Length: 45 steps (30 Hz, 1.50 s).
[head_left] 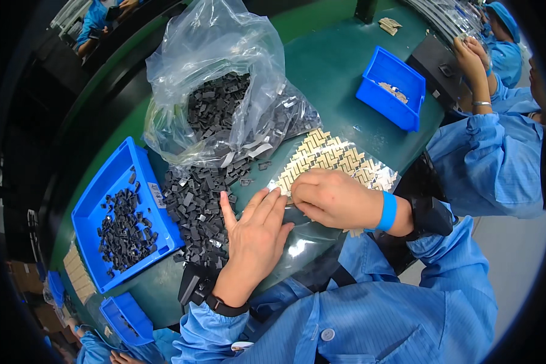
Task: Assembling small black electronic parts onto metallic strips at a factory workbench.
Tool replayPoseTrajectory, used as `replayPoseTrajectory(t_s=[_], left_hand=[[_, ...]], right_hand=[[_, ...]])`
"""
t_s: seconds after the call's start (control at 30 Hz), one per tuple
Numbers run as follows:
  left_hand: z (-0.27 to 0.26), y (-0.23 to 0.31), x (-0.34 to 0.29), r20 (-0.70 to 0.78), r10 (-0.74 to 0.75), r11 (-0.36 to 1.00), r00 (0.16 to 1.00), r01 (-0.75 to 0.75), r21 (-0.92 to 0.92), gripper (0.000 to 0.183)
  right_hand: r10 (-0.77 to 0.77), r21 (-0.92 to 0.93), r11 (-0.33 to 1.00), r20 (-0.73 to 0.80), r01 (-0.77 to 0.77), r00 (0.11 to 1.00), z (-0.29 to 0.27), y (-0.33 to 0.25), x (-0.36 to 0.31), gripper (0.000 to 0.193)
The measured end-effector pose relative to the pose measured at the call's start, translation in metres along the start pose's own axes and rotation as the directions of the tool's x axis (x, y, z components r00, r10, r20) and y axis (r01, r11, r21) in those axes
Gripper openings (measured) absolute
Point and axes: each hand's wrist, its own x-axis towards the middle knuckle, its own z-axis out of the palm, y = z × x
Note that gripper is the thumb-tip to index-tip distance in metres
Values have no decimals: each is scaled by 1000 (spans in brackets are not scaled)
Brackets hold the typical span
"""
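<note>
L hand (256, 230) flat, fingers spread on shiny sheet (309, 233); R hand (327, 197) curled, maybe pinching a small metal tab beside black parts pile (197, 212).

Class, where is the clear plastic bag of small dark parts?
In the head view, the clear plastic bag stands on the green table, beyond the loose dark parts pile, upper left of both hands.

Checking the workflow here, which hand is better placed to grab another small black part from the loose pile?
Left, probably. The left hand lies flat with its fingers right beside the loose pile of black parts. The right hand is curled on the shiny sheet of tan pieces, farther from the pile.
</note>
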Motion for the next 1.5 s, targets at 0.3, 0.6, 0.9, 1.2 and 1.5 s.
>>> replayPoseTrajectory(t_s=[0.3, 0.6, 0.9, 1.2, 1.5], left_hand=[[-6, 8, -8, -40, -45, 997, 998, 42, -69, 45], [-20, 34, -36, 56, -363, 288, 930, 169, -943, 18], [-21, 27, -43, 339, -242, -195, 909, 297, -935, 16], [-13, 35, -47, 189, -417, -29, 889, 195, -980, 15], [-8, 33, -49, -158, -317, 659, 935, 97, -746, 10]], right_hand=[[-34, -56, 998, -356, 15, 934, -4, -22, -7, 17], [-299, -286, 939, -397, 193, 867, 1, -69, -16, 22], [-61, 382, 908, -287, 172, 956, -6, -60, -9, 11], [-54, 222, 966, -337, 135, 940, 2, -58, -15, 10], [-90, 247, 954, -295, 167, 951, 10, -53, -20, 8]])
